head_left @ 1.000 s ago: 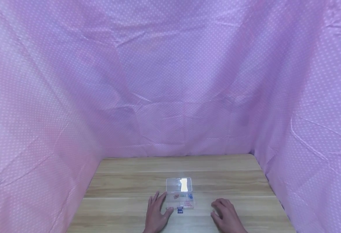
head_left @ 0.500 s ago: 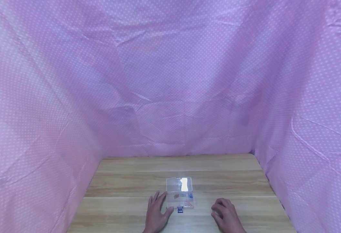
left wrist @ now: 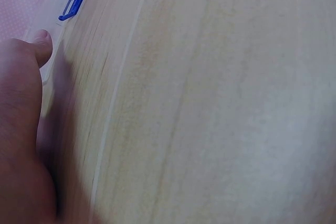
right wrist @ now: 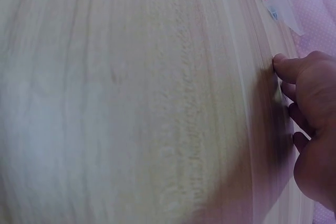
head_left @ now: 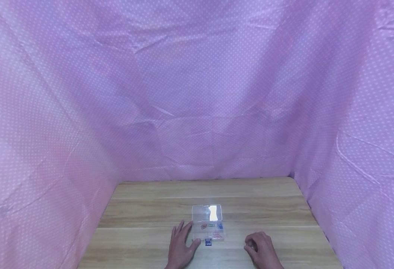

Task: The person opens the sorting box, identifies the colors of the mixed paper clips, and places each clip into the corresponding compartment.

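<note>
A clear plastic compartment box (head_left: pixel 201 235) lies on the table with its lid (head_left: pixel 200 213) folded back. Inside are brownish-red clips (head_left: pixel 204 226), a green clip (head_left: pixel 211 225), blue clips (head_left: pixel 220 226) and pink clips (head_left: pixel 217 235), in separate compartments. A blue latch (left wrist: pixel 73 4) juts from the box's front edge. My left hand (head_left: pixel 180 246) rests at the left end, thumb at the front corner and index fingertip by the back corner, fingers extended. Right of the box, my right hand (head_left: pixel 262 248) pinches a small thin clip between thumb and index finger, mostly hidden by the fingers.
The wood-grain table (head_left: pixel 143 209) extends around the box and both hands. Pink dotted cloth (head_left: pixel 210 145) hangs behind the table and along both sides. A bright reflection lies on the lid.
My right hand's thumb and index finger have closed together over the small clip seen between them earlier, and the hand has curled more. My left hand and the box stay put.
</note>
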A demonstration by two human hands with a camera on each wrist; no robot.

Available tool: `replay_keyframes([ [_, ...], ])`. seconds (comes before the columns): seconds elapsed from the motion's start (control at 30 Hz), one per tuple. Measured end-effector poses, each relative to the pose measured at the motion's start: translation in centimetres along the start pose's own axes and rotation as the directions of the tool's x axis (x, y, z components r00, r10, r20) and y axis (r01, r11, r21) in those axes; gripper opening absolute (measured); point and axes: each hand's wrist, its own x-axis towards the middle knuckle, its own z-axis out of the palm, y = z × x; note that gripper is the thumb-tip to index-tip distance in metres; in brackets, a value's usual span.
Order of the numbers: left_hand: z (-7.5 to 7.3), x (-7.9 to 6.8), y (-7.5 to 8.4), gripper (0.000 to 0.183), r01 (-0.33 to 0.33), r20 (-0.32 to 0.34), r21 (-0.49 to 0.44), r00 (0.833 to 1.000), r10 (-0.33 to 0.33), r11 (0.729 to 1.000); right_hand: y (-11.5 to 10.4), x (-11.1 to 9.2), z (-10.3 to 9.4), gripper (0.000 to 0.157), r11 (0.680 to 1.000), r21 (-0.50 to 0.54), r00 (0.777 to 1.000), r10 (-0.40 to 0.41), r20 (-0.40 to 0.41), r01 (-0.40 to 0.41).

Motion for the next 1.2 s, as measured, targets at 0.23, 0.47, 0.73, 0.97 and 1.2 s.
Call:
replay_keyframes([
  [0.23, -0.2, 0.0, -0.1, 0.075, 0.011, 0.024, -0.004, 1.000, -0.011, 1.000, -0.6, 0.1, -0.7, 0.029, 0.991, 0.042, 0.986, 0.124, 0.113, -0.129],
  [0.47, -0.2, -0.1, -0.3, 0.075, 0.014, 0.029, -0.017, 0.999, -0.014, 1.000, -1.1, 0.4, -1.2, 0.025, 0.986, 0.047, 0.974, 0.151, 0.167, -0.161],
  [0.73, -0.3, -0.2, -0.4, 0.075, 0.005, 0.012, -0.026, 1.000, -0.004, 1.000, -1.2, 0.4, -1.3, 0.028, 0.995, 0.053, 0.988, 0.078, 0.130, -0.085],
  [0.97, -0.5, 0.1, -0.2, 0.074, 0.002, 0.035, -0.042, 0.999, -0.001, 0.999, -2.0, 0.9, -2.3, 0.017, 0.988, 0.004, 0.961, 0.150, 0.235, -0.155],
  [1.2, -0.5, -0.2, -0.1, 0.070, -0.057, -0.035, -0.022, 0.998, 0.056, 0.998, -3.2, 1.9, -2.2, 0.022, 0.993, -0.034, 0.970, 0.119, 0.211, -0.114],
])
